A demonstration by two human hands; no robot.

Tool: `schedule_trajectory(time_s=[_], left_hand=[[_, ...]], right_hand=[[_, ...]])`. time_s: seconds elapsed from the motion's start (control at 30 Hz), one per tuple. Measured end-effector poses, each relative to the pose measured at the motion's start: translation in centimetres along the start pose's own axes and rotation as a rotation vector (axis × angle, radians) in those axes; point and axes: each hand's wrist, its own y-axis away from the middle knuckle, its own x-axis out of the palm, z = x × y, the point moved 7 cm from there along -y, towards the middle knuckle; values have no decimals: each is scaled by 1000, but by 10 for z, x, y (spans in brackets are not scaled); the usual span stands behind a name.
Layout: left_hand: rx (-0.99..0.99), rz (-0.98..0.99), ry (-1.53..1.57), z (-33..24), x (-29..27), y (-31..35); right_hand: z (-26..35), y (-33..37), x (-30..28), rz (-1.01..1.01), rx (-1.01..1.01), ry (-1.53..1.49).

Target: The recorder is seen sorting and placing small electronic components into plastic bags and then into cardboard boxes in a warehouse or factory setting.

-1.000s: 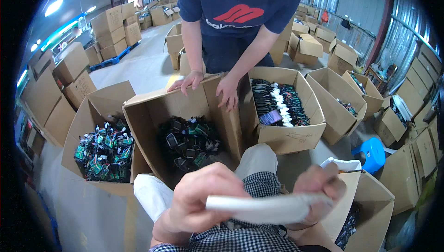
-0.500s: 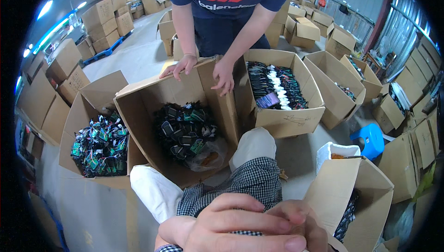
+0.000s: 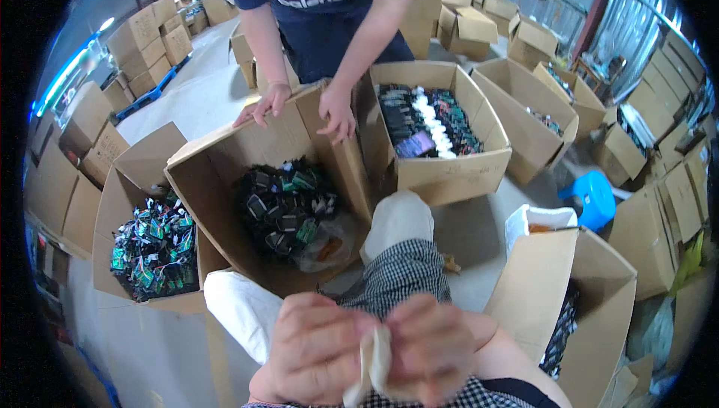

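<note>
Close to me, low in the view, my left hand (image 3: 318,349) and my right hand (image 3: 433,349) are brought together, fingers closed. Between them they pinch a limp off-white strip (image 3: 380,359), one end hanging down; its exact kind I cannot make out, and both hands are slightly blurred. Past my knees, a tilted cardboard box (image 3: 225,176) holds a heap of black parts with green circuit boards (image 3: 288,202) and a clear plastic bag (image 3: 326,247). A co-worker's two hands rest at that box's far rim.
At left stands a carton of wired green boards (image 3: 153,247). Right of the tilted box, another carton (image 3: 457,176) holds rows of black parts. A blue stool (image 3: 595,202), a white foam box (image 3: 517,224) and an open carton (image 3: 599,296) are at my right.
My hands, earlier folded over each other, have moved left and now show the off-white strip between them. The whole view has shifted slightly; the co-worker's hands stay on the box.
</note>
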Motion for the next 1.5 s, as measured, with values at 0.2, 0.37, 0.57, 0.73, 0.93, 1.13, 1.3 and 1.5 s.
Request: schedule_trajectory(time_s=[0.2,0.37,0.57,0.73,0.93,1.13,1.3,1.5], left_hand=[[-724,421,-180,74,5,104],[-1000,763,-538,117,4,213],[-937,617,-705,123,3,187],[-943,501,-680,131,-4,189],[-1157,589,-442,152,-9,212],[-1063,645,40,192,-75,195],[-1264,177,-113,297,-150,187],[-1502,-434,186,396,-177,225]], right_hand=[[-83,52,-37,876,750,-123],[-99,179,-75,991,1623,-469],[-94,202,-23,1667,657,156],[-93,204,3,1712,253,660],[-137,228,-4,1761,433,821],[-186,225,-15,1869,1318,-167],[-309,257,-27,1534,1559,284],[-434,368,-13,1733,862,717]])
